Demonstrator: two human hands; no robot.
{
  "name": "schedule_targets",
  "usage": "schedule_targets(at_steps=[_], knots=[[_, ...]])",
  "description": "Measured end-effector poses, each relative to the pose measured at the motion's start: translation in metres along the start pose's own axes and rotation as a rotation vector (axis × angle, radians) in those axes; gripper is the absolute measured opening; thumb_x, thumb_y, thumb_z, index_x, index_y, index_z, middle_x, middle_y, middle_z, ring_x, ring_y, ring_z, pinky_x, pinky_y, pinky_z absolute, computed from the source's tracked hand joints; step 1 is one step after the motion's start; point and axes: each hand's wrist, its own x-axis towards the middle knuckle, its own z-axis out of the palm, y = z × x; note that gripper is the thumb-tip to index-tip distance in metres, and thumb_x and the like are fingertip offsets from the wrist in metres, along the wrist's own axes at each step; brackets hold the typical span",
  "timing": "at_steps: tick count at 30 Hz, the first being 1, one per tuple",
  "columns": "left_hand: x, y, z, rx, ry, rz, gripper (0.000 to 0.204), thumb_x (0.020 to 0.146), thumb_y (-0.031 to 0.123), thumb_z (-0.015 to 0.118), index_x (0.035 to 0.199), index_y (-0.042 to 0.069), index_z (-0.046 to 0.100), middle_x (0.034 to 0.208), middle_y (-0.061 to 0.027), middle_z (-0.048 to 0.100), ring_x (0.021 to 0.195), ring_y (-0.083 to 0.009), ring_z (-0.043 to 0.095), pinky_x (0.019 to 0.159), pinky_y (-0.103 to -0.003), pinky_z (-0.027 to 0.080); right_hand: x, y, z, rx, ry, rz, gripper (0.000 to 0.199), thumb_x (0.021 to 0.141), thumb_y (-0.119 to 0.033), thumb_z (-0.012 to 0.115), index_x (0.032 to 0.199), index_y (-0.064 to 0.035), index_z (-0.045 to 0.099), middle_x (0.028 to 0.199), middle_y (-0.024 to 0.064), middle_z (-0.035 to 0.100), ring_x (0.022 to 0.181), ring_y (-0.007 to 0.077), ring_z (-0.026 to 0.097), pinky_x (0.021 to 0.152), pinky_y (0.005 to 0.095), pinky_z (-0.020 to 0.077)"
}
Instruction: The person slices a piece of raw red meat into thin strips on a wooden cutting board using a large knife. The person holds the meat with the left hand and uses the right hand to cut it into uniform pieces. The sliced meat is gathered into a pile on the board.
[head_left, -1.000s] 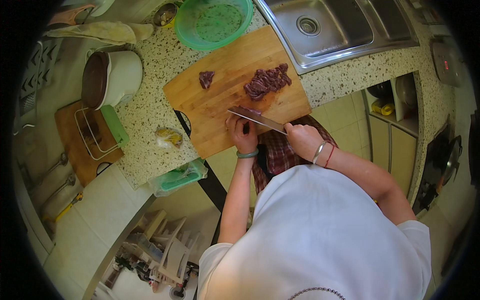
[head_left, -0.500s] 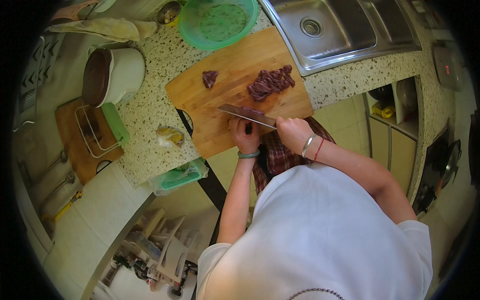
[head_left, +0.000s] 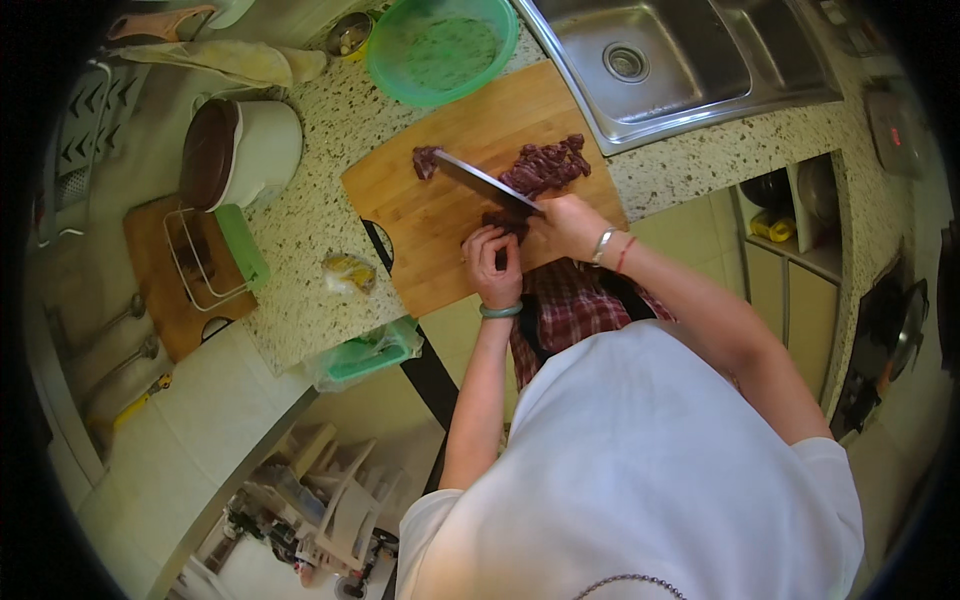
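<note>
My right hand (head_left: 568,228) is wrapped round the handle of a kitchen knife (head_left: 486,181). The blade slants away to the far left over a wooden cutting board (head_left: 420,245), its tip by a small lump of dark red meat (head_left: 425,162). A heap of sliced meat (head_left: 548,165) lies at the board's right, just beyond the blade. Near the board's front edge, my left hand (head_left: 492,265) has curled fingers held against a dark red piece of meat (head_left: 505,221). Its fingertips are partly hidden.
A green plastic basin (head_left: 385,80) stands beyond the board, beside the steel sink (head_left: 745,88). Leftward on the speckled counter are a small bag of yellow stuff (head_left: 348,272) and a white pot with a brown lid (head_left: 270,150). A lined green bin (head_left: 360,358) hangs below the counter edge.
The knife has moved away from my left hand toward the far side, and its tip now reaches the small meat lump. My left hand stays at the front piece of meat.
</note>
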Motion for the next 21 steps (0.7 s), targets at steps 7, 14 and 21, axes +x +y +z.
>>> schedule_targets(at_steps=[7,14,21], knots=[[-0.011,-0.008,0.004,-0.037,0.041,-0.051,0.01,0.078,0.0,0.07,0.084,0.004,0.063,0.104,-0.0113,0.062,0.105,-0.0313,0.057,0.091,-0.041,0.045,-0.058,-0.002,-0.03,-0.183,0.013,-0.006,0.016,0.089,-0.019,0.059,0.09,-0.0031,0.06,0.072,0.0234,0.064,0.071,0.0421,0.064,0.062,0.0505,0.0507],[-0.011,-0.008,0.002,0.073,0.018,-0.047,0.013,0.073,-0.001,0.07,0.081,0.003,0.061,0.099,-0.0138,0.061,0.103,-0.0355,0.055,0.089,-0.045,0.043,-0.083,0.002,-0.015,-0.39,-0.067,0.011,0.007,0.086,-0.009,0.054,0.085,-0.0022,0.055,0.068,0.0187,0.066,0.064,0.0356,0.067,0.058,0.044,0.0541],[-0.013,-0.012,0.0,0.068,-0.015,-0.088,0.013,0.072,0.0,0.068,0.08,0.003,0.059,0.088,-0.0136,0.058,0.088,-0.0362,0.054,0.079,-0.043,0.044,-0.073,-0.014,-0.01,-0.403,-0.118,0.063,0.006,0.085,-0.008,0.054,0.085,-0.0024,0.055,0.072,0.0178,0.067,0.068,0.0345,0.069,0.06,0.0423,0.0558]])
